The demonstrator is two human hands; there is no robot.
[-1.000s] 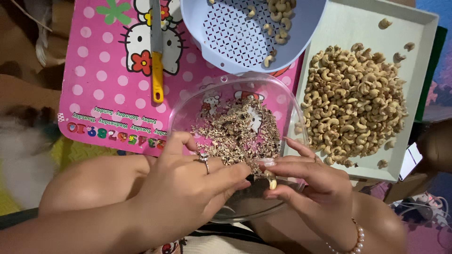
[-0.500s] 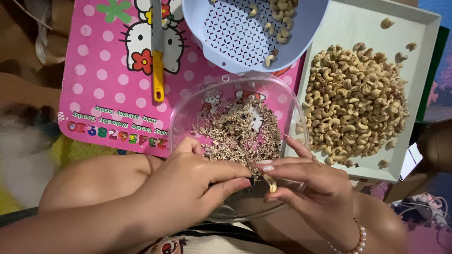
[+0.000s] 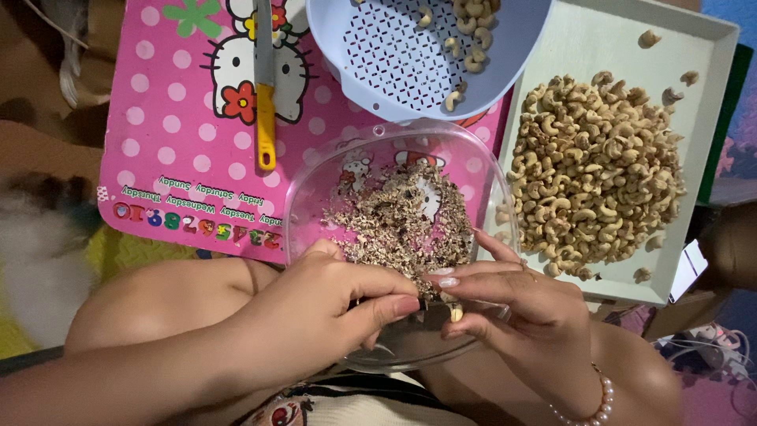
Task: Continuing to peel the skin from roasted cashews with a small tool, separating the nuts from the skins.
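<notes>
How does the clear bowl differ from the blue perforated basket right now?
The clear bowl is see-through and unperforated; the blue perforated basket is opaque with a holed base. The clear bowl holds brownish peelings, the basket a few pale cashews. The bowl sits under both hands, the basket farther off. Both rest partly on the pink mat.

I am counting two hands, the left hand and the right hand, one clear bowl, one blue sieve basket, one tray, one yellow-handled knife and one pink mat; the cashews are too many for counting.
</notes>
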